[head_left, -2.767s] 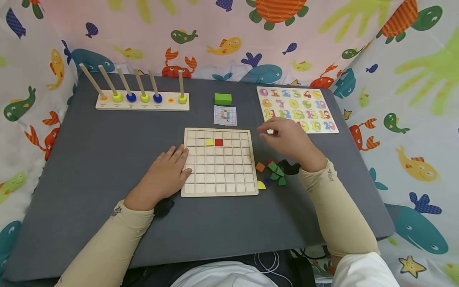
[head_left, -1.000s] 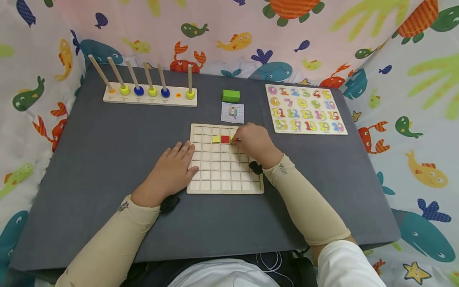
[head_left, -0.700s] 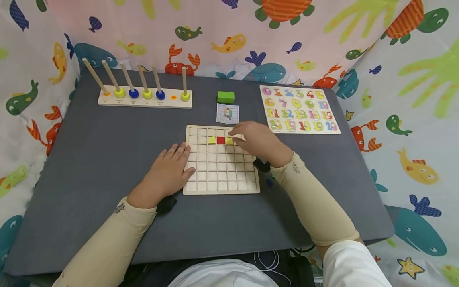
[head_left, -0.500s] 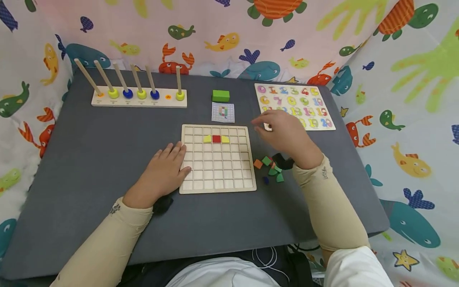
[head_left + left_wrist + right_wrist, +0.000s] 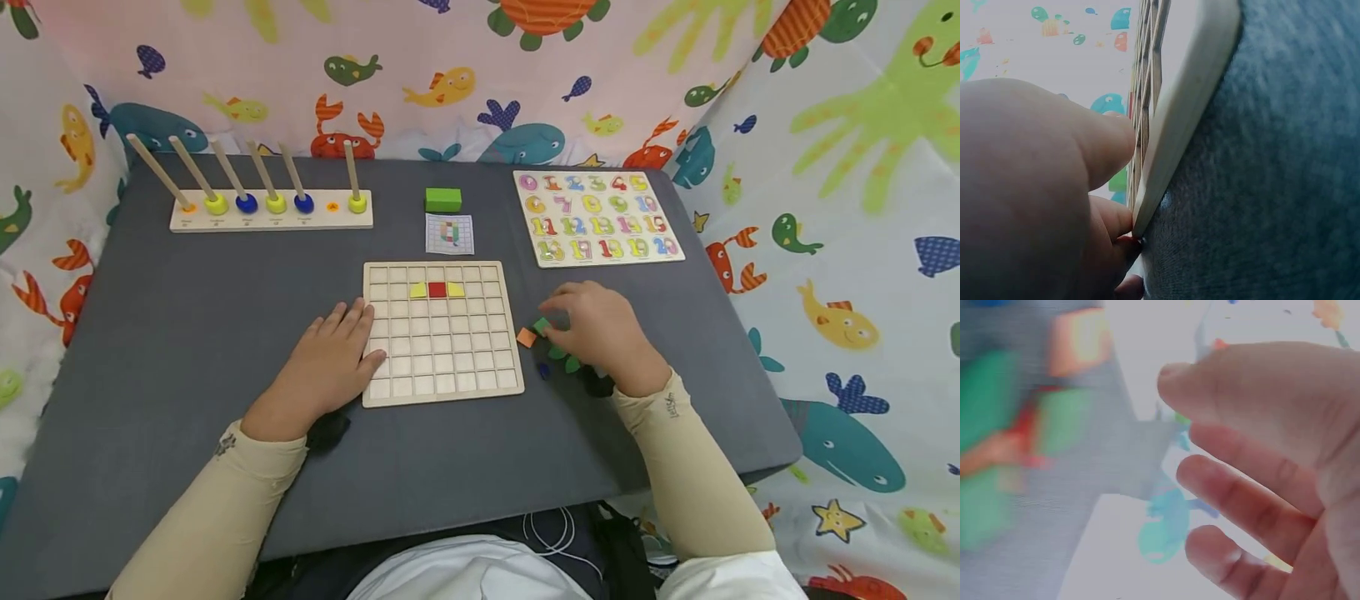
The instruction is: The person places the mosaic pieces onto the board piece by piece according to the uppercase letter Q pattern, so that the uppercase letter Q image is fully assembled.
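Note:
My left hand (image 5: 322, 367) lies flat with its fingers on the left edge of a wooden grid board (image 5: 442, 403); in the left wrist view its thumb (image 5: 1110, 147) reaches over the rim. Near the board's top, a red square (image 5: 437, 290) sits between two yellow pieces, one on its left (image 5: 418, 291) and one on its right (image 5: 455, 290). Right of the board, my right hand (image 5: 603, 333) hovers over small loose pieces, fingers loosely bent and holding nothing. Green pieces (image 5: 573, 364), an orange square (image 5: 527, 337) and a blue piece (image 5: 543, 371) show; the hand hides others.
Behind the board lie a printed pattern card (image 5: 449, 234) and a green block (image 5: 443, 200). A peg stand (image 5: 272, 220) with coloured rings is at the back left. At the back right lies a number puzzle (image 5: 600, 219). Patterned cloth (image 5: 442, 125) hangs behind the table.
My right hand set the second yellow piece beside the red square, let it go, and moved right and down to the loose pieces. My left hand stayed on the board's edge.

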Demonstrator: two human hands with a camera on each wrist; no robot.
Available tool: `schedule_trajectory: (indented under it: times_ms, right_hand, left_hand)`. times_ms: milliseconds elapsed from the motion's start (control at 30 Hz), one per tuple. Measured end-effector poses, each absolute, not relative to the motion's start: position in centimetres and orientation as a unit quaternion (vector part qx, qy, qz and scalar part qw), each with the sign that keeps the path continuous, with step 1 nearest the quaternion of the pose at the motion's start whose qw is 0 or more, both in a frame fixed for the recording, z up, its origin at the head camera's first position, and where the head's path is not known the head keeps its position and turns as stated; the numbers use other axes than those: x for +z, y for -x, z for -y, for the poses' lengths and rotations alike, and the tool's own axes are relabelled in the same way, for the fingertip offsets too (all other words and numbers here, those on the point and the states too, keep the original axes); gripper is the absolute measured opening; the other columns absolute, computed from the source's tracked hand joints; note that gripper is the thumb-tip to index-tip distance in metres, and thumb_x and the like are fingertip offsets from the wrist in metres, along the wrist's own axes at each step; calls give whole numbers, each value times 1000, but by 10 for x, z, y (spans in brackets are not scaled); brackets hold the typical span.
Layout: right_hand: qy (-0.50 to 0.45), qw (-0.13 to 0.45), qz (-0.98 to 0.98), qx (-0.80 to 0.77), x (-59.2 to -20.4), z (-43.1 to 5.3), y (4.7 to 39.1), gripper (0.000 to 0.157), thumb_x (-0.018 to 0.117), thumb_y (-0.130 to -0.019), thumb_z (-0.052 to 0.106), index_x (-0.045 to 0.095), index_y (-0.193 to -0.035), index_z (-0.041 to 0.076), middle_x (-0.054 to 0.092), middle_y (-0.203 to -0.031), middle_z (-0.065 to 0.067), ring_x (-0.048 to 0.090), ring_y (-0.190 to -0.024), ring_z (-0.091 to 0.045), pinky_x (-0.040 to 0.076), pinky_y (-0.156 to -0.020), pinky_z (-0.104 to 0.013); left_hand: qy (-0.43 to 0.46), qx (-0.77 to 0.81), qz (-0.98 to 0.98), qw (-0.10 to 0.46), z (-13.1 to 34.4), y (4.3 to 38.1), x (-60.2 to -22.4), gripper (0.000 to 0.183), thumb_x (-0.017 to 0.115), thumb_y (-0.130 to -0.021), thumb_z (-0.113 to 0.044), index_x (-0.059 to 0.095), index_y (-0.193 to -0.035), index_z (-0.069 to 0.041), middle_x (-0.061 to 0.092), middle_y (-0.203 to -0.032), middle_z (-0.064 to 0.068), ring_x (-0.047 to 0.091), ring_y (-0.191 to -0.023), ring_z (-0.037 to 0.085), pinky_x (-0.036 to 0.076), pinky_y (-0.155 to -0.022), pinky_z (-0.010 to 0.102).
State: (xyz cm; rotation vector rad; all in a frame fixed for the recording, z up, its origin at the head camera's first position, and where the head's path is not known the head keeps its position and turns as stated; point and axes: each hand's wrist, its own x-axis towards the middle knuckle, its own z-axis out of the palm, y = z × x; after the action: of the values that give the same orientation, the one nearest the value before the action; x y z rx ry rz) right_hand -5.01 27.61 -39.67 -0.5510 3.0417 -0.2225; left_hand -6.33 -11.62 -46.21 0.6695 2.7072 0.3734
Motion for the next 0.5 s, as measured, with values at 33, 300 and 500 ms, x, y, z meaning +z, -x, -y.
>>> schedule_trajectory:
  times_ms: [33,300,500]
  right_hand:
    - [181,19,-981,-68,-390,-273,53,31,91,-87,25,85,-114,12,75,-120,-8,70,-106,-30,60,-72,-46]
    - [151,128,-978,-56,-405,-246,66,14,85,-91,23,87,-104,19,78,-98,2,65,-76,-15,55,-61,-37]
    - [120,109,-984,-79,-421,-243,68,5,80,-91,19,82,-95,18,71,-85,4,61,-67,-15,55,-63,-42]
  left_hand:
    - [-235,132,-949,163,116,64,-462,77,47,-114,-42,15,-170,2,12,-176,21,9,-161,44,11,-127,63]
    - [-224,130,-951,168,120,61,-466,79,47,-114,-44,13,-170,0,10,-177,19,7,-162,42,8,-128,61]
    - [-225,130,-952,163,119,63,-460,78,48,-114,-42,14,-170,0,11,-176,19,9,-162,42,10,-128,61]
